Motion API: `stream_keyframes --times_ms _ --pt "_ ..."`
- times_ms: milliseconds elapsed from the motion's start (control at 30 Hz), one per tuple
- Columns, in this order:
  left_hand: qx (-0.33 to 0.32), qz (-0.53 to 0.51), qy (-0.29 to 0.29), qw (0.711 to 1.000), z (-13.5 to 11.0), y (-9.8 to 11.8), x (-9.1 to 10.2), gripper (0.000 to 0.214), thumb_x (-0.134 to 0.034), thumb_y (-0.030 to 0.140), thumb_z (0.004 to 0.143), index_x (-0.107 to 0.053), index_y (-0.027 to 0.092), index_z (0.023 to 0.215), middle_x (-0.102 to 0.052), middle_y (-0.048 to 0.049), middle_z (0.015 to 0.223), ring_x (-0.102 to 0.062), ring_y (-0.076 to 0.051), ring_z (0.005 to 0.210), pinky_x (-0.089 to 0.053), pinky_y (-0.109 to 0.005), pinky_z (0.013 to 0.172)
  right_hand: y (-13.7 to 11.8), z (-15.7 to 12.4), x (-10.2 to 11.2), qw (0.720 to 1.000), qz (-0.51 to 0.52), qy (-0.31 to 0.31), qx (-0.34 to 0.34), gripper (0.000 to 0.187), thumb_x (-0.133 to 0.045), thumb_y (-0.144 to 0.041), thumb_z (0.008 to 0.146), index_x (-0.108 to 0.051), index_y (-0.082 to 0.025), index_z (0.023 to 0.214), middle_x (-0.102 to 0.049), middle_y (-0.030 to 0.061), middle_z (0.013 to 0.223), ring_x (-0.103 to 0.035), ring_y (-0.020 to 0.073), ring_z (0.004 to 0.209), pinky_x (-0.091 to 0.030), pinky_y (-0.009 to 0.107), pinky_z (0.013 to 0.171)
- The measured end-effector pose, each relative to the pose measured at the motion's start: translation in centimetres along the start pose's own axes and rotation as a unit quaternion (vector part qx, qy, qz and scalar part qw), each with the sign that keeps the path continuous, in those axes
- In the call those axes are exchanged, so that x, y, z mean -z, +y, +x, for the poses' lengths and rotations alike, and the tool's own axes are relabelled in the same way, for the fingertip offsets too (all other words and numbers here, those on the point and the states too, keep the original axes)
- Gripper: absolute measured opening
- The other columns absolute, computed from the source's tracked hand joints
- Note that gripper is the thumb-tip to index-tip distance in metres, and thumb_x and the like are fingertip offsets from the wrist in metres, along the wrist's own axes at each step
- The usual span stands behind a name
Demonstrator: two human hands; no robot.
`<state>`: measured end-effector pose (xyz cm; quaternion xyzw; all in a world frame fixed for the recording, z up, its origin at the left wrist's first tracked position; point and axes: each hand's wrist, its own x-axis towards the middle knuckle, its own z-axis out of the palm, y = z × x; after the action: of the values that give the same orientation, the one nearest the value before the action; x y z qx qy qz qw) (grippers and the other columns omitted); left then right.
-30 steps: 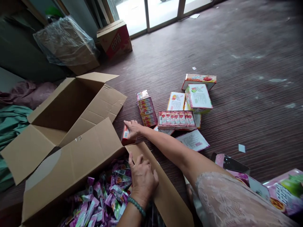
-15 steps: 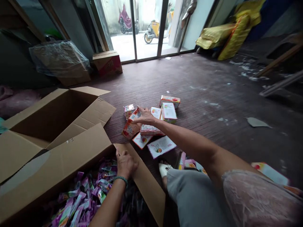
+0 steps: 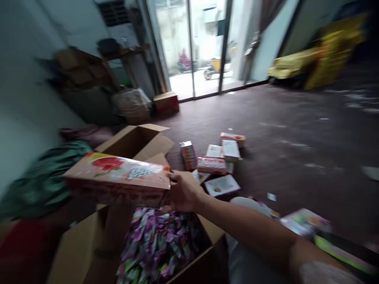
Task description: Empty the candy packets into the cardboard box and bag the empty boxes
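A long pink cardboard box [image 3: 130, 169] with a red fruit print is raised over an open carton [image 3: 204, 227]. My right hand [image 3: 183, 193] is closed on its right end, thumb on the near edge. Under the box, my left hand [image 3: 118, 211] holds it from below; its fingers are mostly hidden and blurred. Many small purple sachets [image 3: 166, 236] lie in the carton beneath both hands.
Behind stands a second open carton [image 3: 136, 142]. Several small printed boxes [image 3: 211, 165] lie on the floor ahead, and more printed packaging [image 3: 306, 221] is at the right. A green cloth or sack [image 3: 56, 177] is at the left. Glass doors [image 3: 207, 47] are at the back.
My right hand has brought the pink box from the floor pile to above the sachets. My left hand has left the carton's edge and moved under the box. The view has swung left.
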<state>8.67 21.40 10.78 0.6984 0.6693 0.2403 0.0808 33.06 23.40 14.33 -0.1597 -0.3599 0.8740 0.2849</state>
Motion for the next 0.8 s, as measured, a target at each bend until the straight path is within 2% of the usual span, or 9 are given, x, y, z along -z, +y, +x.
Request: stream_keyframes --times_ms 67,100,200,233,300,433,567,667,800 --pt "0.062 -0.017 0.032 0.997 -2.6 -0.3 3.0 0.044 -0.029 0.041 0.099 -0.058 0.028 0.129 -0.063 -0.0086 0.138 -0.051 -0.023 0.136 -0.044 -0.048 0.112 3.4 1.5 -1.6 0.996 0.038 -0.062 -0.042 0.057 -0.053 -0.067 0.074 -0.058 -0.023 0.110 -0.068 0.0044 0.091 -0.066 0.0212 0.086 -0.052 0.045 0.089" --pt "0.112 -0.227 0.123 0.960 -3.6 -0.2 3.8 0.048 -0.027 0.047 0.100 -0.060 0.025 0.127 -0.064 -0.0097 0.135 -0.054 -0.024 0.133 -0.046 -0.047 0.110 4.7 2.1 -2.1 0.994 0.045 -0.079 -0.056 0.057 -0.054 -0.067 0.074 -0.059 -0.022 0.108 -0.068 0.0054 0.093 -0.066 0.0212 0.088 -0.051 0.045 0.092" --pt "0.177 -0.635 0.229 0.716 -5.9 -1.0 3.8 0.055 -0.056 0.067 0.083 -0.065 0.025 0.119 -0.072 -0.0072 0.120 -0.062 -0.029 0.122 -0.053 -0.047 0.103 7.5 3.0 -2.5 0.989 0.021 -0.109 -0.102 0.054 -0.054 -0.065 0.073 -0.063 -0.021 0.102 -0.069 0.0078 0.097 -0.064 0.0222 0.092 -0.049 0.042 0.090" --pt "0.198 -0.690 0.230 0.657 -6.5 -1.5 3.3 0.056 -0.066 0.066 0.077 -0.067 0.025 0.115 -0.075 -0.0068 0.114 -0.064 -0.030 0.118 -0.054 -0.047 0.101 8.1 3.1 -2.3 0.986 -0.009 -0.115 -0.123 0.052 -0.056 -0.064 0.072 -0.065 -0.021 0.101 -0.069 0.0083 0.098 -0.064 0.0229 0.094 -0.049 0.040 0.088" --pt "0.248 -0.726 0.211 0.606 -7.6 -2.8 2.4 0.053 -0.074 0.058 0.072 -0.069 0.022 0.110 -0.077 -0.0085 0.106 -0.067 -0.032 0.112 -0.056 -0.048 0.098 8.6 3.4 -1.5 0.977 -0.106 -0.127 -0.138 0.050 -0.065 -0.060 0.069 -0.067 -0.021 0.100 -0.068 0.0087 0.104 -0.062 0.0246 0.101 -0.049 0.039 0.086" --pt "0.312 -0.719 0.155 0.601 -8.4 -5.0 1.9 0.049 -0.072 0.050 0.078 -0.067 0.016 0.114 -0.076 -0.0139 0.102 -0.069 -0.034 0.108 -0.057 -0.051 0.094 8.1 3.7 -0.5 0.943 -0.331 -0.015 -0.019 0.078 -0.091 -0.044 0.048 -0.063 -0.024 0.118 -0.063 0.0091 0.122 -0.056 0.0300 0.118 -0.046 0.042 0.098" --pt "0.335 -0.692 0.192 0.610 -7.1 -5.5 2.1 0.046 -0.072 0.045 0.078 -0.065 0.017 0.114 -0.077 -0.0124 0.101 -0.072 -0.032 0.101 -0.059 -0.050 0.090 7.3 3.7 -1.3 0.910 -0.391 0.091 0.101 0.053 -0.076 -0.056 0.073 -0.064 -0.024 0.114 -0.064 0.0084 0.120 -0.058 0.0272 0.115 -0.044 0.041 0.101" --pt "0.321 -0.664 0.184 0.649 -6.0 -4.5 0.8 0.050 -0.080 0.036 0.071 -0.065 0.017 0.114 -0.077 -0.0100 0.100 -0.074 -0.030 0.092 -0.059 -0.047 0.089 7.2 3.9 -2.0 0.899 -0.407 0.120 0.109 0.051 -0.074 -0.060 0.073 -0.063 -0.024 0.107 -0.065 0.0062 0.110 -0.060 0.0248 0.103 -0.046 0.038 0.093" --pt "0.235 -0.624 0.181 0.723 -4.9 -2.2 -2.0 0.064 -0.089 0.031 0.062 -0.062 0.022 0.120 -0.074 -0.0060 0.111 -0.073 -0.025 0.093 -0.058 -0.042 0.090 7.6 4.9 -1.1 0.845 -0.460 0.258 0.090 0.050 -0.082 -0.059 0.060 -0.055 -0.023 0.082 -0.060 0.0016 0.090 -0.055 0.0208 0.086 -0.044 0.033 0.078"
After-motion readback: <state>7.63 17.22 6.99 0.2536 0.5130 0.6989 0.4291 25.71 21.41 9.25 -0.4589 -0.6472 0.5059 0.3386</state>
